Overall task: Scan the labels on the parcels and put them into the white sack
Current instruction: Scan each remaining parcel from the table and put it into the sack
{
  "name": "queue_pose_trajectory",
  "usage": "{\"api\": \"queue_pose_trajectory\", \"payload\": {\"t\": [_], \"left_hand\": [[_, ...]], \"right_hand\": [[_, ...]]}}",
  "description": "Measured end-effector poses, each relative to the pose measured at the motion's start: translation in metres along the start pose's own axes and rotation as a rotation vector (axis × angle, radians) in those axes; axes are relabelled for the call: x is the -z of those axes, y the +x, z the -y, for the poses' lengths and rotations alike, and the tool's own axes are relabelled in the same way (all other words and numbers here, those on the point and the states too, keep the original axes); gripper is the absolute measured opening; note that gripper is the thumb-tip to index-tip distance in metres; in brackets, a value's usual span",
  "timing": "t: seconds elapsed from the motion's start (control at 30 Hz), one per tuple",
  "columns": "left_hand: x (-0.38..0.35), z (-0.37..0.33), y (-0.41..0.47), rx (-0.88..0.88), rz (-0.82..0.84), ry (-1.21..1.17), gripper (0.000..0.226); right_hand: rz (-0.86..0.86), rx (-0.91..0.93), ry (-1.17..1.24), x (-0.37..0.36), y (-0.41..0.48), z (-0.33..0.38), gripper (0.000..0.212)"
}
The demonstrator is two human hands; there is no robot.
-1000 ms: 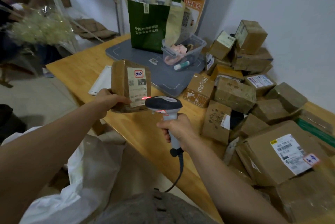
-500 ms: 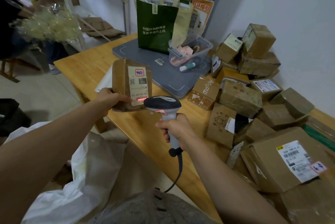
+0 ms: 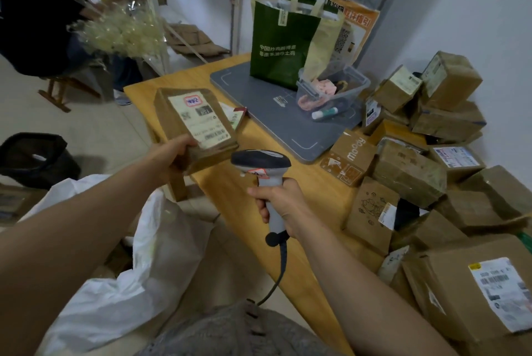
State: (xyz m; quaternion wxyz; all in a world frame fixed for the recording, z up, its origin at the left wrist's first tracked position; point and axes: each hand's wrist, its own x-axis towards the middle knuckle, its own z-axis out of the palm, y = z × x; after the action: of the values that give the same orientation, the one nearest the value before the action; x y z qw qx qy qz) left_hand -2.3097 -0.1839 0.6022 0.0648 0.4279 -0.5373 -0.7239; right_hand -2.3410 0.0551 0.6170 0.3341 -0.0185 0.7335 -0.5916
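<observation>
Head view: its red scan line gone, the parcel (image 3: 195, 122) gripped by the left hand (image 3: 175, 154) is being tilted label-up over the table (image 3: 305, 194) corner, away from the scanner (image 3: 260, 161) clasped in the right hand (image 3: 283, 206), suggesting the white sack (image 3: 149, 263) is next.

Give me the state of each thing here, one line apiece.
Parcel: held aloft, label facing up.
Left hand: grips the parcel's lower edge.
Scanner: aimed forward, no beam visible.
Right hand: grips the scanner's handle.
White sack: slumped beside the table.
Green bag: upright, top open.
Clear tub: lidless, holding items.
</observation>
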Motion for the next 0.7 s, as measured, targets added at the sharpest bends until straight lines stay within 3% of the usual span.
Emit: {"api": "queue_pose_trajectory", "payload": {"t": [0.07,0.23,0.33,0.4,0.63,0.7], "left_hand": [[0.026,0.002,0.002,0.012,-0.072,-0.078,0.038],[0.114,0.025,-0.002,0.114,-0.362,-0.192,0.062],[0.155,0.046,-0.009,0.174,-0.465,-0.339,0.059],[0.174,0.063,-0.016,0.249,-0.535,-0.308,0.053],[0.219,0.112,-0.032,0.386,-0.534,-0.123,0.037],[0.228,0.121,-0.025,0.382,-0.532,-0.058,0.048]], "right_hand": [[0.025,-0.010,-0.001,-0.011,0.005,0.003,0.019],[0.129,-0.034,-0.050,-0.053,0.017,0.004,0.013],[0.203,-0.061,-0.091,-0.080,0.024,0.000,0.013],[0.241,-0.084,-0.124,-0.098,0.027,-0.003,0.012],[0.360,-0.188,-0.235,-0.146,0.034,-0.010,0.011],[0.361,-0.202,-0.249,-0.154,0.035,-0.013,0.011]]}}
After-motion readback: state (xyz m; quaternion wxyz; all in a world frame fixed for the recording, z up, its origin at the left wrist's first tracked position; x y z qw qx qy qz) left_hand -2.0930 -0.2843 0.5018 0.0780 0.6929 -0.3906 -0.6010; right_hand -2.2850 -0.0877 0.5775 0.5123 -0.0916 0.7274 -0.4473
